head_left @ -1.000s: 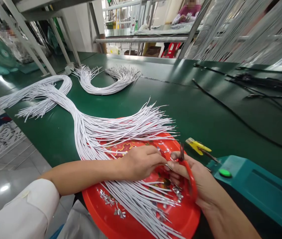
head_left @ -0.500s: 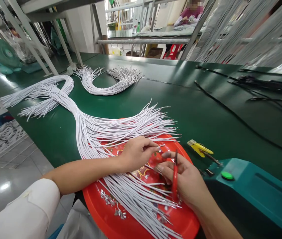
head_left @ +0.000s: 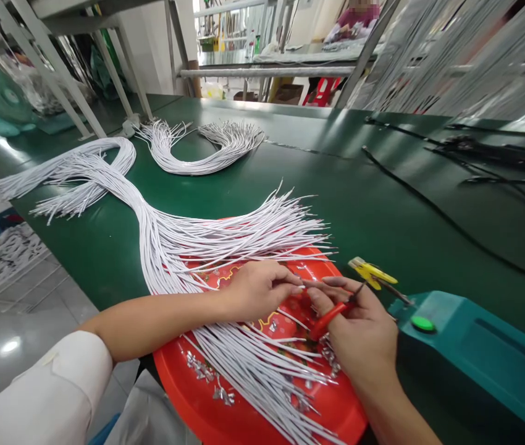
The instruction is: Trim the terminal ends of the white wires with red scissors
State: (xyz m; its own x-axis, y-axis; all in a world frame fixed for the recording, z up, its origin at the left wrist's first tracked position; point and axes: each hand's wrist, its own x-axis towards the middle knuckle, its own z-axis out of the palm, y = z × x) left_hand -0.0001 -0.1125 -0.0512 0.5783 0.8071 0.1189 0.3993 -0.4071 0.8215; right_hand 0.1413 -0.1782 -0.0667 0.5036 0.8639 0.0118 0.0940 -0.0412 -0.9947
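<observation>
My left hand (head_left: 260, 290) is closed in a pinch, with a thin white wire end between thumb and forefinger. Opposite it, my right hand (head_left: 367, 337) has its fingers curled around a red-handled tool (head_left: 330, 320) with a dark pointed tip; its exact kind is unclear. The fingertips of both hands nearly meet. Beneath them lies a red tray (head_left: 174, 386) with a printed pattern. A fanned bundle of white wires (head_left: 239, 238) crosses the tray's far side, and more white wires (head_left: 248, 355) spread under my left forearm. Small silvery metal pieces (head_left: 200, 369) lie in the tray.
Further white wire bundles (head_left: 197, 165) rest on the green table (head_left: 327, 185). To the right are a teal machine (head_left: 489, 352) with a green button, a yellow clip (head_left: 371, 273) and black cables (head_left: 448, 216). A metal frame (head_left: 272, 72) stands behind; another person (head_left: 357, 21) sits beyond.
My right hand has shifted slightly right and turned, tilting the red-handled tool from upright to slanting. The two hands' fingertips are closer together. My left hand has barely moved.
</observation>
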